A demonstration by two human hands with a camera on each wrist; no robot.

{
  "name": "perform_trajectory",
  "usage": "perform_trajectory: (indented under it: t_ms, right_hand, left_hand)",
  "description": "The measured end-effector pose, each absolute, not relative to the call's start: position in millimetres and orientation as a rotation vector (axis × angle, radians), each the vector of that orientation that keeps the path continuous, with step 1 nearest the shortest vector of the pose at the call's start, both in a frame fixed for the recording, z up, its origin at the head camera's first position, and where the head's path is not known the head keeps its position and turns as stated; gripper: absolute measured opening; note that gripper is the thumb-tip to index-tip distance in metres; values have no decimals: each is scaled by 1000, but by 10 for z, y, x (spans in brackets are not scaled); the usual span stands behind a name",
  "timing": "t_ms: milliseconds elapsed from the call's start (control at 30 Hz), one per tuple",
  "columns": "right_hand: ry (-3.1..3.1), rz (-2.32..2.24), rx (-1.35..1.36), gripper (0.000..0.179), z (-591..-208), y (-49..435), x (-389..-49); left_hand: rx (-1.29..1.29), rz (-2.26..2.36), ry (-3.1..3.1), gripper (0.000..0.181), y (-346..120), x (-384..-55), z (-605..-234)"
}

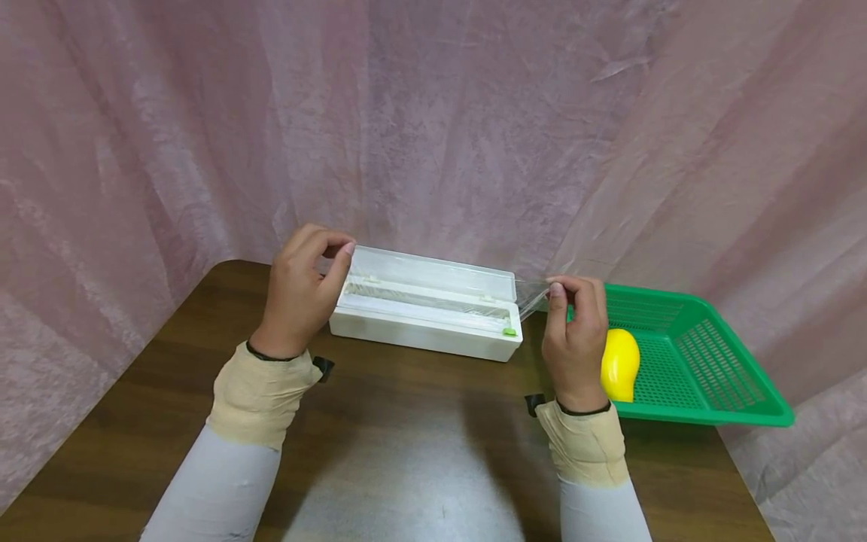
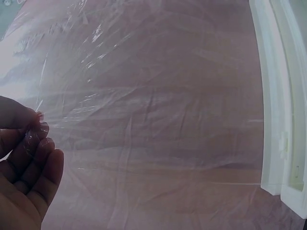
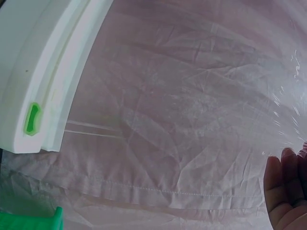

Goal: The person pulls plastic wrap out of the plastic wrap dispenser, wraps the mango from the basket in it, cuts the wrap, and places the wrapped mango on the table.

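Observation:
A long white cling film dispenser [image 1: 423, 342] lies on the table with its see-through lid raised and a film roll inside. Clear cling film [image 2: 144, 120] stretches out from it and shows as a thin sheet in both wrist views. My left hand [image 1: 298, 293], by the dispenser's left end, pinches one corner of the film between thumb and fingers. At the other end my right hand [image 1: 578, 339] pinches the film's opposite corner, to the right of the dispenser. A green slider [image 1: 509, 332] sits at the dispenser's right end.
To the right stands a green plastic basket [image 1: 711, 415], partly behind my right hand. Inside it lies a yellow mango [image 1: 619, 365]. A pink curtain [image 1: 440, 135] hangs behind the brown wooden table [image 1: 393, 421].

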State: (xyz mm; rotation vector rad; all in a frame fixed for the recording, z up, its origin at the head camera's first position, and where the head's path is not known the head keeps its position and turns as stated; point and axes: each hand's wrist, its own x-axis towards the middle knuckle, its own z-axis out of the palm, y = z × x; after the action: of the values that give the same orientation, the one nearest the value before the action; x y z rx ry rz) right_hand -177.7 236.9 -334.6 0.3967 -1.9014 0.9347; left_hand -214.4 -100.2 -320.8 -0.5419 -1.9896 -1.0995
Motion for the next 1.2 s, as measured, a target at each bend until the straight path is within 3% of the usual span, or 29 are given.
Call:
perform_trajectory:
  t_ms: [633,933,1200]
  right_hand:
    - [-1921,931,442,11,-3317,2375,-1725]
    - [-1995,849,455,10,-3321,2441,-1663]
    - [-2043,791,494,12,-3373,2472,-1575]
  left_hand:
    - [-523,-1117,-2147,12,-1062,-2045,-3118]
    - [-696,-988,-2364,22,-1242,-1969,-3109]
    - [-670,-891,-2348,27,-1276,-1893,-3072]
